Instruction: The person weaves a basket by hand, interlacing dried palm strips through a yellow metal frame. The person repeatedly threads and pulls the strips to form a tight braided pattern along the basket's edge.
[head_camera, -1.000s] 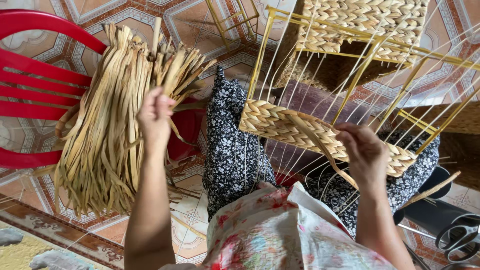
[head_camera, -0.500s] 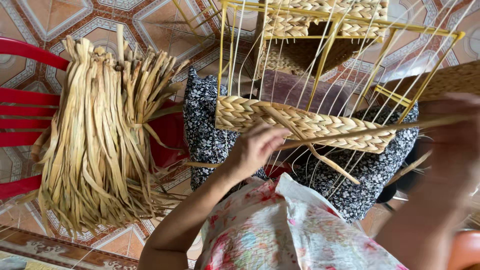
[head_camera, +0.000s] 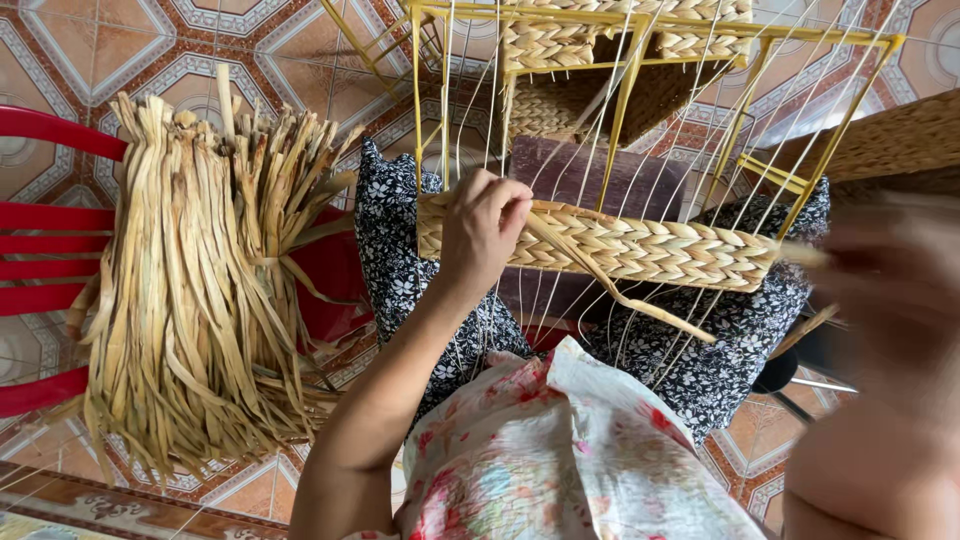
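A yellow wire basket frame (head_camera: 627, 100) rests on my lap, with a band of braided straw (head_camera: 650, 250) woven across its thin uprights. My left hand (head_camera: 482, 228) is at the left end of that band, fingers curled and pinching the weave. My right hand (head_camera: 890, 300) is a blur at the right edge. A flat straw strand (head_camera: 800, 254) runs from the band's right end into it. Another loose strand (head_camera: 640, 303) hangs down from the band.
A thick bundle of dried straw strips (head_camera: 190, 300) lies over a red plastic chair (head_camera: 50, 260) on my left. Patterned floor tiles (head_camera: 120, 50) surround us. Another woven piece (head_camera: 880, 140) sits at the upper right. Woven work (head_camera: 560, 45) fills the frame's far side.
My left hand left the straw bundle and came over to the left end of the braided band. My right hand swung out to the right, pulling a strand.
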